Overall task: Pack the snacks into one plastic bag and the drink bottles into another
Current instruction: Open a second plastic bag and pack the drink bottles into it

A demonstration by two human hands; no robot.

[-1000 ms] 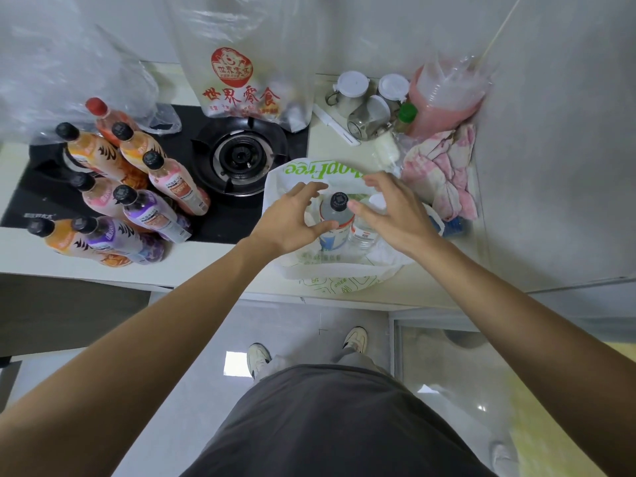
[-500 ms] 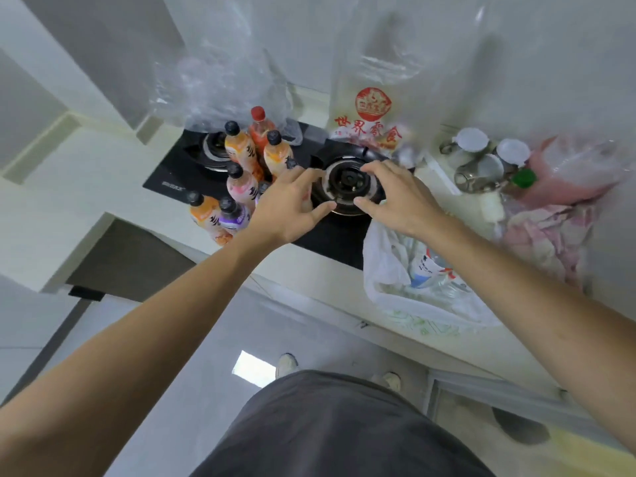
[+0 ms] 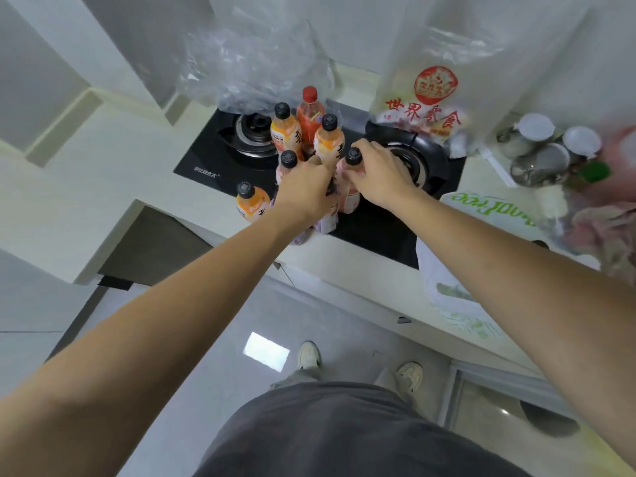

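Note:
Several drink bottles with black caps stand clustered on the black gas hob (image 3: 206, 160): orange ones (image 3: 253, 203), (image 3: 284, 130), (image 3: 328, 139), a pink one (image 3: 288, 161) and a red one (image 3: 309, 111). My left hand (image 3: 306, 194) reaches down over the cluster and its curled fingers close round a purple-labelled bottle (image 3: 327, 222), mostly hidden under the hand. My right hand (image 3: 382, 173) grips the neck of a pink bottle (image 3: 351, 199) just below its cap. A white bag with green print (image 3: 444, 277) lies open on the counter at right. A clear snack bag with red print (image 3: 430, 108) stands behind the hob.
A crumpled clear plastic bag (image 3: 247, 70) sits behind the left burner. Jars with white lids (image 3: 537, 132) and a pink cloth (image 3: 599, 222) crowd the counter's right end. The right burner (image 3: 413, 156) lies just beyond my right hand. The counter edge runs below the bottles.
Both hands left the white bag, where a bottle stayed, and moved left to the bottle cluster on the hob. They went from open to gripping one bottle each.

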